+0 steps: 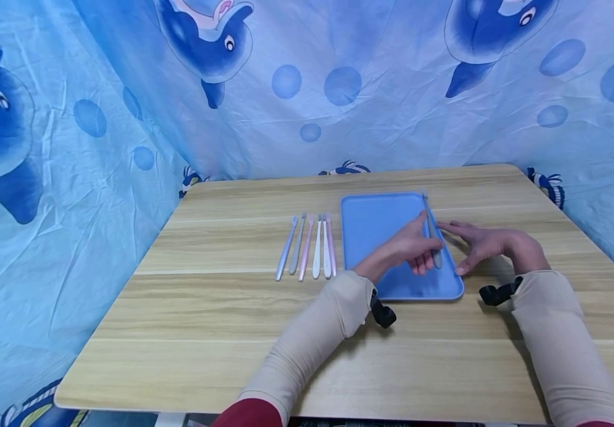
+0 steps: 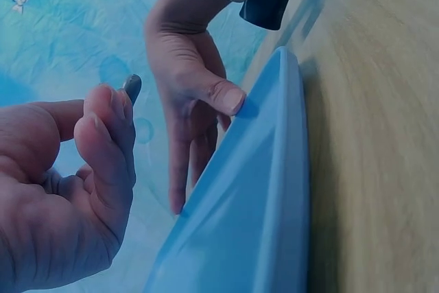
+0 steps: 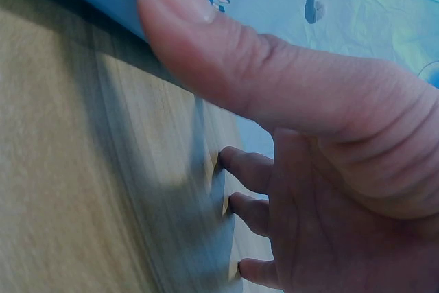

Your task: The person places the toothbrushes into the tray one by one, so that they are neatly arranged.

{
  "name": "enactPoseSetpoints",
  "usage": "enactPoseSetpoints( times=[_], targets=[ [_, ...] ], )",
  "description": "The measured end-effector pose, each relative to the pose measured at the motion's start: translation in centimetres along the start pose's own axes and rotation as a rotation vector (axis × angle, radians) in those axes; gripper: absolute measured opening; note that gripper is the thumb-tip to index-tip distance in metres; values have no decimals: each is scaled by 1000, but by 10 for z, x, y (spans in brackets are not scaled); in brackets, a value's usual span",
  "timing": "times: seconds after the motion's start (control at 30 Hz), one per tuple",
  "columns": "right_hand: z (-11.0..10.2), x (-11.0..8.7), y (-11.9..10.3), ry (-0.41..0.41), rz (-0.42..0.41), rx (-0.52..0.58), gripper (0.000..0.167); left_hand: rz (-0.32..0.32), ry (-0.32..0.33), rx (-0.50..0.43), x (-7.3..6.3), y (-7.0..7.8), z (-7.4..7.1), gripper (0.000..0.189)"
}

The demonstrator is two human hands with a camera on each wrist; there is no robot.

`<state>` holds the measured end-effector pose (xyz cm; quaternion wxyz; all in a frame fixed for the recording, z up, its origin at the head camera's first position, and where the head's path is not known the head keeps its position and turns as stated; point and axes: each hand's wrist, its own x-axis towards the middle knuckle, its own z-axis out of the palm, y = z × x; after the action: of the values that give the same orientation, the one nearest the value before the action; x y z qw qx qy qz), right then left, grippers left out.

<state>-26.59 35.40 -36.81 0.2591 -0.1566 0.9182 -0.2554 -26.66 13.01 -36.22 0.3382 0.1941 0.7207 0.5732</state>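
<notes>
A blue rectangular tray (image 1: 381, 219) lies on the wooden table. Above its right side, my left hand (image 1: 410, 242) pinches a grey toothbrush (image 1: 429, 222), whose head points toward the far edge. In the left wrist view, only the rounded end of that toothbrush (image 2: 133, 87) shows past the curled fingers. My right hand (image 1: 490, 244) rests along the tray's right rim with its fingers spread and its thumb touching the edge. In the right wrist view, the thumb (image 3: 226, 60) lies against the rim, and the other fingertips reach toward the table.
Left of the tray, several toothbrushes lie side by side: a blue one (image 1: 286, 249), a grey one (image 1: 297, 244), pink ones and white ones (image 1: 317, 249). The table (image 1: 205, 332) extends toward the front and left. A blue curtain (image 1: 312, 107) with dolphins hangs behind it.
</notes>
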Motion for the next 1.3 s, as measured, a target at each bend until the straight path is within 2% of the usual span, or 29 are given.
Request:
enactPoseSetpoints(
  times=[0.47,0.83,1.1,1.3],
  targets=[
    [-1,2,0,-1,10,0,122,-36,43,-11,12,-5,17,96],
    [0,1,0,7,-4,-9,121,-51,67,-36,18,-11,24,95],
    [1,0,1,21,-24,-12,119,-46,89,-18,22,-16,27,83],
    [1,2,1,14,-26,-15,120,-76,94,-21,24,-22,27,76]
  ],
)
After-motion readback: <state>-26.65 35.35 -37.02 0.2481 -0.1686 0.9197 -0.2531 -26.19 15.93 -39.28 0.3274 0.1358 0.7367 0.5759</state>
